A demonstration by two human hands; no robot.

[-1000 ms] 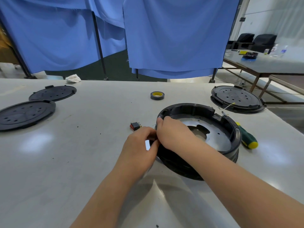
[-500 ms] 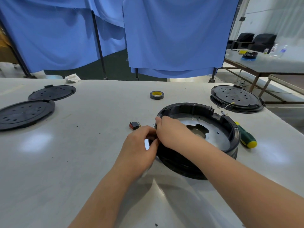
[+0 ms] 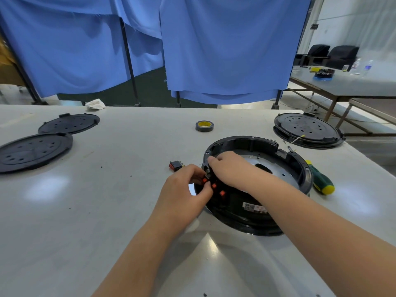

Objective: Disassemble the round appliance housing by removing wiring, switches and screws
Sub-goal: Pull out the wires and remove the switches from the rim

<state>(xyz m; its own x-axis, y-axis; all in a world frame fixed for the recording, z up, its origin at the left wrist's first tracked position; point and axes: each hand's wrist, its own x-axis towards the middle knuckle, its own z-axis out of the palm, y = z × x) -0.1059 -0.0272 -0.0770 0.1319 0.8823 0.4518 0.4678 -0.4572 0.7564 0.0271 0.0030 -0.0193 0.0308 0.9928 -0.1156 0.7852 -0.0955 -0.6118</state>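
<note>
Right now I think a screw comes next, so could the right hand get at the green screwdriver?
Probably yes. The green screwdriver lies on the table just right of the round housing, with nothing on it. The right hand is busy at the housing's left rim and would have to let go first.

glossy black plastic housing (image 3: 240, 217), shiny metal plate (image 3: 278, 168), smooth table (image 3: 107, 211).

A wide, glossy pale-grey worktable (image 3: 64, 211) fills the foreground, with soft patches of light reflected on its surface. Beyond its far edge, blue fabric curtains (image 3: 225, 50) are hung on dark metal stands (image 3: 128, 61) over a dark green floor (image 3: 150, 88). At the far right, a second grey table on brown metal legs (image 3: 342, 86) is seen before two black armchairs (image 3: 334, 54) and a white wall (image 3: 353, 22).
</note>
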